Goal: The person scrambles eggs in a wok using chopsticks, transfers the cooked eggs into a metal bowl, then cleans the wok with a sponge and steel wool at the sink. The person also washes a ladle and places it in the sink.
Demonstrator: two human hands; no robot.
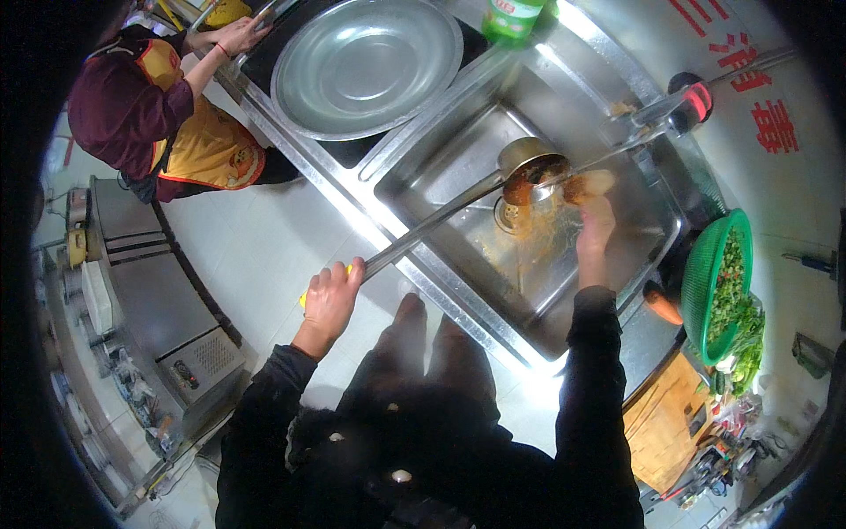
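Note:
My left hand [330, 301] grips the long handle [429, 225] of a metal ladle near its yellow end. Over the drain [507, 215] of a stainless steel sink [462, 165], the ladle bowl [529, 159] is tilted, with reddish-brown residue inside. Beside the bowl, my right hand [597, 225] is closed on a pale scrubbing pad [588, 187] stained brown; motion blurs both. A thin stream, apparently water, runs from a tap [691, 106] with a black and red fitting towards the bowl. Orange-brown liquid spreads over the sink floor below.
A wide metal pan [367, 73] sits left of the sink, near a green bottle [512, 20]. At right are a green colander [694, 291] of chopped greens and a wooden cutting board [667, 423]. A co-worker in a yellow apron [205, 145] stands at upper left.

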